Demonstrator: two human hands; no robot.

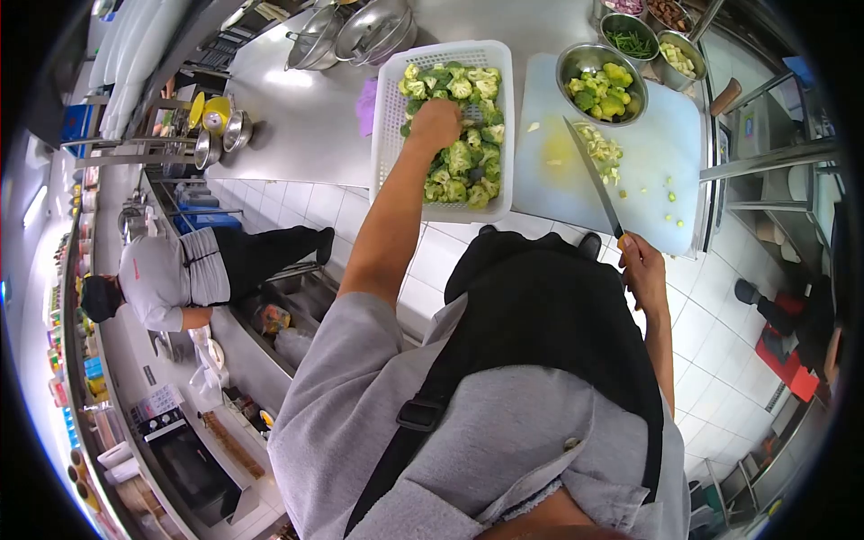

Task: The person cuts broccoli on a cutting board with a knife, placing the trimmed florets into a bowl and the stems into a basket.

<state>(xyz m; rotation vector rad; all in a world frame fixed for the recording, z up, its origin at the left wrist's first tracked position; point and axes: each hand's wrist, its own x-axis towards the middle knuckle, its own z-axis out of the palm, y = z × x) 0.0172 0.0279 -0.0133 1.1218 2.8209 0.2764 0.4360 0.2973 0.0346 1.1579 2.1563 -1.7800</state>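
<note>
My left hand (435, 124) is down among the broccoli florets (460, 158) in a white perforated plastic basket (380, 148). Its fingers are curled, and the fingertips are hidden, so what they hold does not show. In my right hand (643, 263) is the handle of a long kitchen knife (594, 171). The blade lies over a pale cutting board (648, 193), its tip beside chopped light green pieces (598, 151). At the board's far side a steel bowl (564, 67) holds more broccoli florets (601, 92).
Small steel bowls stand behind the board, with cut green vegetables (633, 43) and pale chunks (677, 59). Colanders (376, 31) and a purple cloth (366, 106) lie left on the steel counter (301, 117). A co-worker (171, 270) stands at the left sink; another person (814, 315) is far right.
</note>
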